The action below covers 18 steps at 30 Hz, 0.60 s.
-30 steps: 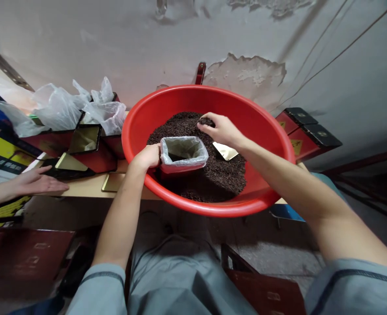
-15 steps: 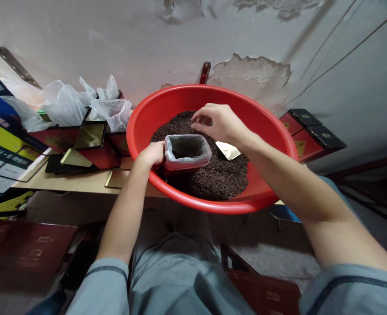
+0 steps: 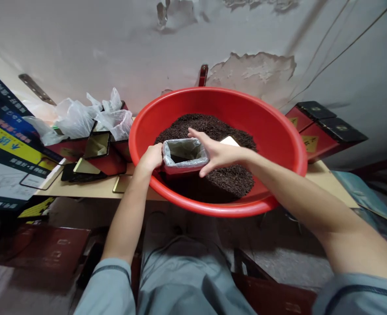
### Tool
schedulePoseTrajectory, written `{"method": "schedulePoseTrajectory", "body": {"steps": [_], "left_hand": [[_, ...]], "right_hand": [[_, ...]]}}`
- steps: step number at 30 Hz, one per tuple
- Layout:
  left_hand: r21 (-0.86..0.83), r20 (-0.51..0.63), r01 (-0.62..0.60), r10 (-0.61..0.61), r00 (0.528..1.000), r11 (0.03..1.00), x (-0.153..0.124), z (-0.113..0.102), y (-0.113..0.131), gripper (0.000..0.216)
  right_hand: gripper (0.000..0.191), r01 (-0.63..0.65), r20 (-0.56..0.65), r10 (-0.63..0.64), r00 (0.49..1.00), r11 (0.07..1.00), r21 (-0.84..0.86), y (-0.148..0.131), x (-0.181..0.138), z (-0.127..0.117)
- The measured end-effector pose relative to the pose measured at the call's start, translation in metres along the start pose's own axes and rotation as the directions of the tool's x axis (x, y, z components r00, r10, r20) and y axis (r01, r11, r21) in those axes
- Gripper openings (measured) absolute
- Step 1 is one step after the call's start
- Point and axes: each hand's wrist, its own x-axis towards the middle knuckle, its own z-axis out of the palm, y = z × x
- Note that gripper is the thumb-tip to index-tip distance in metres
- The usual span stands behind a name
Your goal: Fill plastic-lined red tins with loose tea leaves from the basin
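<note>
A red tin [image 3: 185, 171] lined with a clear plastic bag [image 3: 186, 164] is held upright over the near left part of a big red basin [image 3: 278, 148]. My left hand [image 3: 152, 157] is closed on the tin's left side, its fingers partly hidden. My right hand [image 3: 213, 151] is at the tin's right side, thumb and fingers spread; I cannot tell whether it touches. Dark, dry tea-like leaves [image 3: 235, 179] lie heaped in the basin. Partly behind my right hand, a pale gold piece [image 3: 229, 141] rests on them.
Left of the basin, an open red tin [image 3: 103, 159], black lids [image 3: 78, 173] and plastic bags [image 3: 73, 118] crowd the table [image 3: 96, 189]. A printed box [image 3: 9, 148] stands farther left. Closed red tins [image 3: 324, 140] stand at the right, before the peeling wall [image 3: 255, 72].
My right hand has moved down from above the leaves to the right side of the tin, its fingers spreading. My left hand still holds the tin. The view has shifted slightly.
</note>
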Motion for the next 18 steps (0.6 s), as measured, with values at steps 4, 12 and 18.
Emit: {"method": "schedulePoseTrajectory", "body": {"steps": [4, 12, 18], "left_hand": [[0.179, 0.118, -0.001, -0.021, 0.993, 0.984, 0.009, -0.011, 0.001, 0.034], [-0.047, 0.058, -0.157, 0.16, 0.985, 0.986, 0.08, -0.054, 0.027, 0.047], [-0.081, -0.051, -0.255, 0.252, 0.966, 0.963, 0.117, -0.032, 0.035, 0.042]], "right_hand": [[0.124, 0.073, -0.148, -0.096, 0.984, 0.986, -0.15, 0.002, 0.016, 0.028], [0.13, -0.266, -0.447, 0.379, 0.81, 0.917, 0.297, 0.016, 0.024, -0.011], [0.123, -0.328, -0.408, 0.44, 0.8, 0.89, 0.317, 0.008, 0.017, -0.009]]}}
